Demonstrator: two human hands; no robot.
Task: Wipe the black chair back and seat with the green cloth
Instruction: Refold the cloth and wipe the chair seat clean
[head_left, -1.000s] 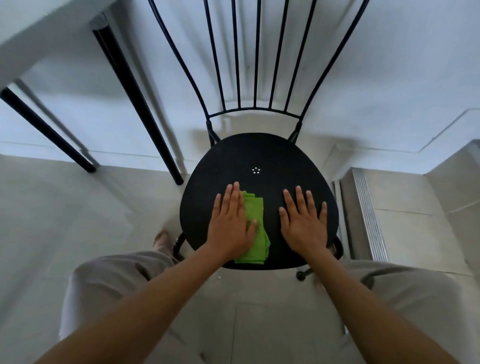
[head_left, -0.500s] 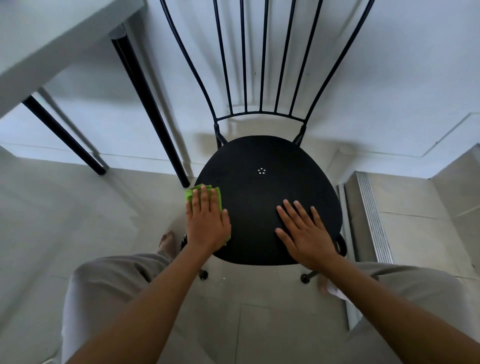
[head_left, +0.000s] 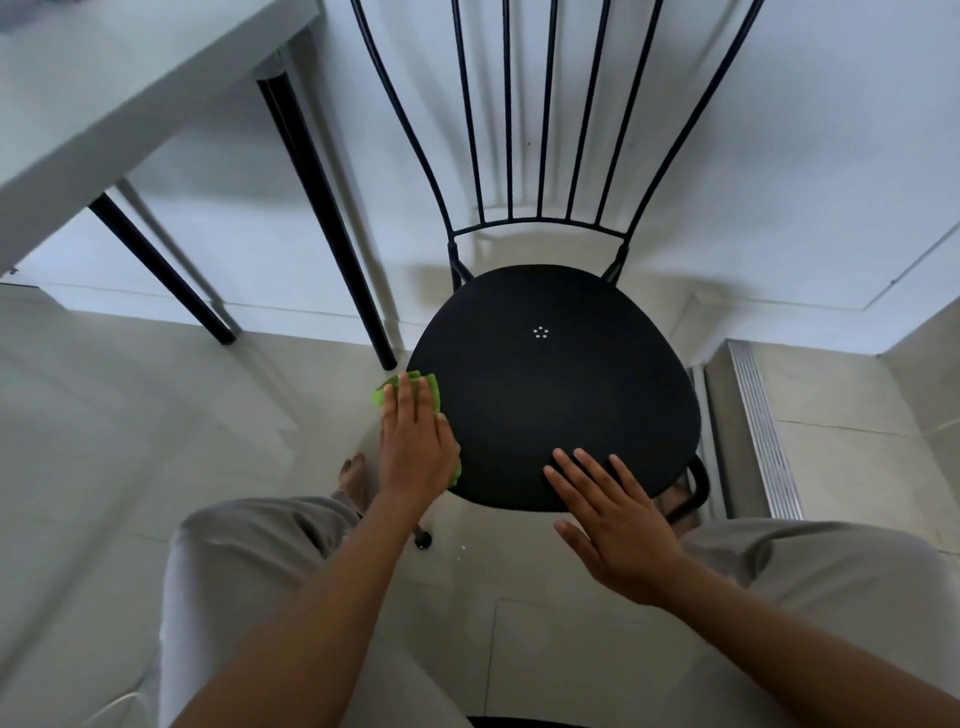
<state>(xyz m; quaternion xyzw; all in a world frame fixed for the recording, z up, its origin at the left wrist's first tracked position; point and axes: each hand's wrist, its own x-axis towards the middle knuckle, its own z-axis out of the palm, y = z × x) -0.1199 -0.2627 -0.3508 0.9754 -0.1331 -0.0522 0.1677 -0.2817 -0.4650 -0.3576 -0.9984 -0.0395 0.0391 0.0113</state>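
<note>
The black chair stands in front of me, its rounded seat facing up and its thin-rod back rising behind. The green cloth lies at the seat's left edge, mostly covered by my left hand, which presses flat on it; green shows past the fingertips and beside the thumb. My right hand rests flat with fingers spread on the seat's front right edge, holding nothing.
A white table with black legs stands at the left, one leg close to the chair's left side. A ribbed metal strip runs along the floor at the right. My knees and a bare foot are below the seat.
My left hand has slid the green cloth from the front middle of the seat to its left edge. My right hand has drifted toward the front rim.
</note>
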